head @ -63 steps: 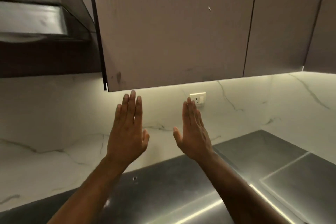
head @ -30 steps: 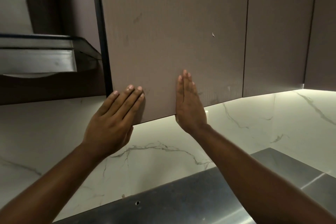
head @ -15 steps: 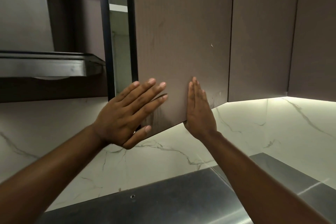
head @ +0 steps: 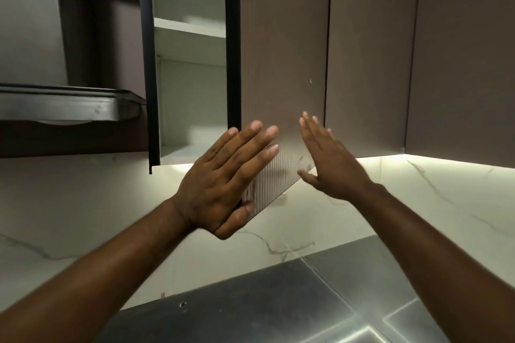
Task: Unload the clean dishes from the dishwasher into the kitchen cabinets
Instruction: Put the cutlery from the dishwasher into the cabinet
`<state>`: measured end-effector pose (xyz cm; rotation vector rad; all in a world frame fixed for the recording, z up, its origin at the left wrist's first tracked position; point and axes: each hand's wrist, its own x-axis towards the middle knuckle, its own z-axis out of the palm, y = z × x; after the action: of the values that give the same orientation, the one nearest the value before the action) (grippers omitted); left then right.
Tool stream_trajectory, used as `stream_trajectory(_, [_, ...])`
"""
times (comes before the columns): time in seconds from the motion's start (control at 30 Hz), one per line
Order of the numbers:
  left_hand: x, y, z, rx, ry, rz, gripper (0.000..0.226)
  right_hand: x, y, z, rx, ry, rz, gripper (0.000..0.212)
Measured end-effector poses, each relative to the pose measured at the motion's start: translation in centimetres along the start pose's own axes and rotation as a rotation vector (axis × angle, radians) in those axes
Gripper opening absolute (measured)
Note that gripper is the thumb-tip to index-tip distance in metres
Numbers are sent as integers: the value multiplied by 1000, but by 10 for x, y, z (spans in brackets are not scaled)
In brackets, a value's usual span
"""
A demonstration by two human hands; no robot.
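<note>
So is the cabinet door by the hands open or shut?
Open: the cabinet door stands swung out, white shelves showing beside it.

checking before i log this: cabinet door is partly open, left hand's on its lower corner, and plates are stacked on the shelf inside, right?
Not quite. The head view shows no plates: the shelf looks bare. The cabinet door is partly open, with the left hand on its lower corner.

We note the cabinet door (head: pixel 281 64) ajar; a gap opens onto white shelf (head: pixel 189 29), range hood (head: pixel 69 106) crowding its left.
</note>
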<state>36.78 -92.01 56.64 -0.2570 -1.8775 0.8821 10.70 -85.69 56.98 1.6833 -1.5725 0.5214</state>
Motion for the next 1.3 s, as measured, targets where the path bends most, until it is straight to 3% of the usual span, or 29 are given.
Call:
stream_trajectory(0.2, [25,23,15,-138,214,-106,83,15,-8,-89,167,354,-75,67])
stream_trajectory(0.33, [38,47,31,-312,321,-320,84,7,-20,-130,190,466,-215,61])
stream_trajectory(0.67, [79,92,46,-614,222,-353,82,-13,-7,-175,-23,396,-337,61])
stream_trajectory(1.3, [166,178,122,-814,204,-386,73,-93,85,-211,-174,340,-126,65])
